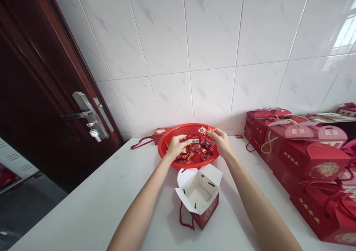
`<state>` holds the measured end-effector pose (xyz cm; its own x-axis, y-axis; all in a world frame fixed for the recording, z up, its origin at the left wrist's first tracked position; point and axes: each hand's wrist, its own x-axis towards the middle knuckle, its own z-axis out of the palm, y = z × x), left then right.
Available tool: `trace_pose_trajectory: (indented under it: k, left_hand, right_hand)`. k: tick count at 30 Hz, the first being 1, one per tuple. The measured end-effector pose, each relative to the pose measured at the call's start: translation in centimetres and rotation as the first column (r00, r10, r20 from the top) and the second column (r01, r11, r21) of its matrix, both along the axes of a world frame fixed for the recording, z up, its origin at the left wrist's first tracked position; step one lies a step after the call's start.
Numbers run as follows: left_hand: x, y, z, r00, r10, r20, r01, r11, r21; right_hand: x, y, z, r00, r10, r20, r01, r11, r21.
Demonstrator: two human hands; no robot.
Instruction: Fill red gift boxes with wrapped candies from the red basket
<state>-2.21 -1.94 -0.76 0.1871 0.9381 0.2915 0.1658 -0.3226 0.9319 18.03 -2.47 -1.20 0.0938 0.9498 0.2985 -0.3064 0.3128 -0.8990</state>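
Note:
Over the left part of a red plastic basket (pixel 164 151), my left hand (pixel 178 146) pinches a small red packet with a white label (pixel 194 141). My right hand (pixel 220 139) is closed on a red and white packet (pixel 204 130) above the basket's right side. Wrapped sweets (pixel 191 155) lie in the basket below both hands. Between my forearms, in front of the basket, stands a red box (pixel 207 214) with its white flaps spread. Its white inside shows no contents, and a dark red cord hangs at its left.
Closed red gift boxes (pixel 303 154) with cord handles are stacked along the right. A small red box (pixel 159 135) sits behind the basket's left, and a small red packet (pixel 239 136) lies near the tiled wall. A dark door (pixel 55 95) is at left.

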Motion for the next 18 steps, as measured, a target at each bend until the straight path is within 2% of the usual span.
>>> trace_pose_trajectory:
  k: [6,9,12,18]
  left_hand:
    - [0.1,0.4,-0.2,0.996,-0.028,0.09,0.03,0.999,-0.016]
    - [0.1,0.2,-0.2,0.99,-0.055,0.127,0.063,0.996,-0.056]
    - [0.0,0.1,-0.1,0.992,-0.069,0.103,0.08,0.991,-0.11]
    - [-0.1,1.2,-0.8,0.997,0.022,-0.076,-0.033,0.989,-0.145]
  right_hand:
    - [-0.2,-1.0,0.5,0.978,0.192,0.081,-0.19,0.981,-0.026]
    - [-0.4,-1.0,0.3,0.964,0.247,0.098,-0.243,0.969,-0.043]
    - [-0.5,-0.7,0.0,0.967,0.243,0.073,-0.24,0.97,-0.044]
    - [-0.7,-0.3,-0.2,0.992,0.122,-0.004,-0.122,0.992,-0.015]
